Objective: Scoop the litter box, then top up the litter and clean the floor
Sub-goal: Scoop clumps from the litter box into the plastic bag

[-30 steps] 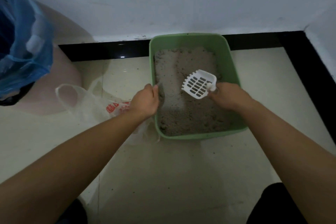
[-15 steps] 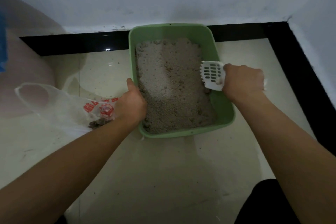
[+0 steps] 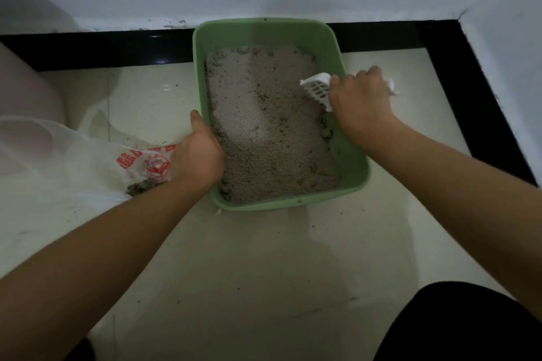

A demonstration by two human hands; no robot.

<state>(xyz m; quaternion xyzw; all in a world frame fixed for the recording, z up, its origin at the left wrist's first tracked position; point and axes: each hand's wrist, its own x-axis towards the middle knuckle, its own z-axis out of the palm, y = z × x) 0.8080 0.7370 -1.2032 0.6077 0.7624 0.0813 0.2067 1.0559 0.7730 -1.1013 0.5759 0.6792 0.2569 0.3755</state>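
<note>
A green litter box (image 3: 264, 34) stands on the pale floor against the wall, filled with grey litter (image 3: 264, 114) that has darker clumps near its right side. My left hand (image 3: 198, 152) grips the box's left rim, thumb on the edge. My right hand (image 3: 362, 102) holds a white slotted scoop (image 3: 318, 88) by its handle, the scoop head tilted down at the litter along the right wall. A clear plastic bag (image 3: 73, 161) with red print lies left of the box and holds dark scooped clumps (image 3: 143, 186).
A pinkish bin (image 3: 26, 88) stands at the far left. Black skirting (image 3: 102, 50) runs along the white wall and turns down the right side at the corner. Specks of litter dot the floor (image 3: 264, 258) in front of the box. My dark-clothed knee (image 3: 469, 328) is bottom right.
My right hand has carried the scoop from the middle of the box to its right side and dipped it toward the litter. My left hand stays on the left rim. The view has shifted.
</note>
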